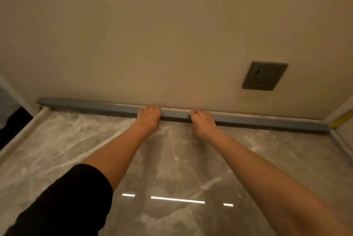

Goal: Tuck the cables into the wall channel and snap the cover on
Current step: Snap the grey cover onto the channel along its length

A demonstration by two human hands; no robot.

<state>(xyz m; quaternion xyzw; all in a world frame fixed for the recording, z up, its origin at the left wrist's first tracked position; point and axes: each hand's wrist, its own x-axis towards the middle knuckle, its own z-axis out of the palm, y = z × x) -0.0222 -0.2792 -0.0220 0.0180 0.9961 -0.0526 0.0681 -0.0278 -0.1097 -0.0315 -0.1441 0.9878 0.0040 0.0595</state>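
Channel cover [86, 104], long and blue-grey, lies along the foot of the cream wall [172, 35] where it meets the floor [172, 159], running almost from one corner to the other. Both arms reach out across the polished grey marble tile to its middle stretch. The left hand [149, 116] has its fingers curled over the top edge of the cover and grips it. The right hand [202, 120] sits a little further along in the same hold, knuckles up against the wall, with a short bare length of cover between the two. Under the cover's lower edge, beside the left hand, a dark strip of the channel [126, 114] shows with a row of small holes. At the far right end a yellow cable [342, 119] comes out past the cover and runs off along the side wall. A small yellow scrap also shows at the left end, too small to make out. A dark grey switched wall socket [264, 76] is set in the wall above and to the right of the right hand, well apart from the cover. A black sleeve [66, 201] covers the left upper arm. Bright strips of ceiling light [177, 199] reflect in the tile, and a dark opening [13, 123] lies off to the left.
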